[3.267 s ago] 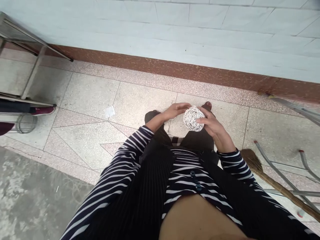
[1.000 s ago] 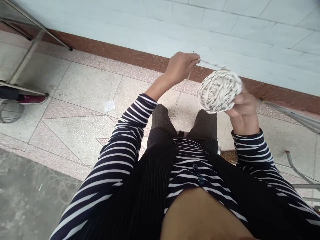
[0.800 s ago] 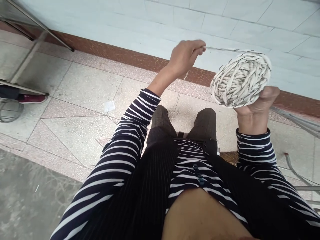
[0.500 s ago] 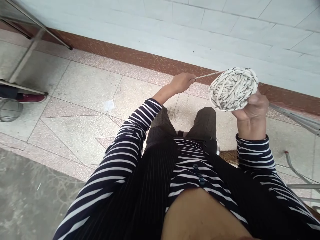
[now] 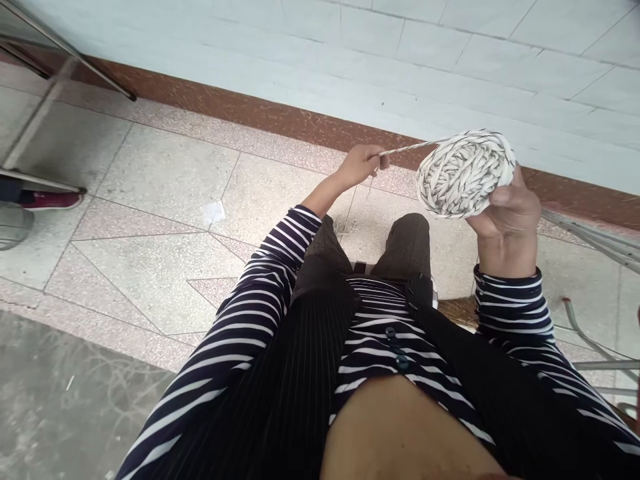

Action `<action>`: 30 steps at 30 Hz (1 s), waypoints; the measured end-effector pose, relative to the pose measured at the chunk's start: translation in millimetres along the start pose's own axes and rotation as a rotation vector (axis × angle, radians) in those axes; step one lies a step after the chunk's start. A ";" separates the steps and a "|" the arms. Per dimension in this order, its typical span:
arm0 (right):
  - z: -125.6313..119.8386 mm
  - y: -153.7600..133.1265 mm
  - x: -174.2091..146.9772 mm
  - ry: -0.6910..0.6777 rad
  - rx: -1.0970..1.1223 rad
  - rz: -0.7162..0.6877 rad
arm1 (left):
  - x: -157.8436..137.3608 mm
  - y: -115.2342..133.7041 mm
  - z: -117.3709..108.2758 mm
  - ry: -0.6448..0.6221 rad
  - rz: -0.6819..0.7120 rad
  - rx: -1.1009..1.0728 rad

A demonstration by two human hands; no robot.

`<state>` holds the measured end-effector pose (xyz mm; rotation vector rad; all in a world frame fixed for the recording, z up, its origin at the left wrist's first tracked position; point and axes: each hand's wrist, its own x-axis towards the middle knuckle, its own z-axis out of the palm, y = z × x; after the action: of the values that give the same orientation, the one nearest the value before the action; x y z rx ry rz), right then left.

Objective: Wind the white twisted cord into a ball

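In my right hand (image 5: 513,210) I grip an oval coil of white rope (image 5: 465,177) with dark flecks, the thumb on its near face and the other fingers mostly hidden behind it. A single taut strand (image 5: 413,147) runs left from the top of the coil. Its other end is pinched between the fingers of my left hand (image 5: 363,165), which is held out in front of my left knee. Both hands are raised above my lap, well apart. A thin thread seems to dangle under my left hand.
A tiled wall (image 5: 310,60) with a brown base strip faces me. Metal frames stand left (image 5: 70,57) and right (image 5: 595,233). A person's red shoe (image 5: 53,199) is at far left beside a wire basket (image 5: 15,227). White paper (image 5: 214,213) and loose fibres (image 5: 345,225) lie on the floor.
My left hand has shifted slightly left, its lower fingers a little looser. The rope coil has tilted slightly in my right hand. The strand stays stretched between them.
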<state>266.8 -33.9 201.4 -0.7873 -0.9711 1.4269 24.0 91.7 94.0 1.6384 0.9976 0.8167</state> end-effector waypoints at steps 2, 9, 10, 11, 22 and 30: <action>-1.4 5.3 -0.9 -0.011 -0.010 0.037 | -12.0 -10.5 7.9 -0.001 -0.083 -0.101; -19.7 31.3 -6.6 0.019 -0.103 0.133 | -65.7 -32.4 45.1 -0.094 -0.349 -0.303; -22.3 33.0 -4.9 0.036 -0.112 0.132 | -73.4 -32.0 50.0 -0.114 -0.371 -0.321; -24.3 34.0 -2.6 0.051 -0.118 0.128 | -80.6 -30.6 54.1 -0.134 -0.385 -0.338; -27.6 52.9 27.3 0.118 -0.300 -0.035 | -109.7 -13.7 62.9 -0.198 -0.325 -0.378; -33.1 115.4 48.5 0.162 -1.122 -0.331 | -102.2 6.2 58.0 -0.113 -0.060 0.253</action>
<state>242.1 21.0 86.8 -1.4209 -1.6871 0.4264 32.3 -24.8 80.5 1.8376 1.0990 0.5680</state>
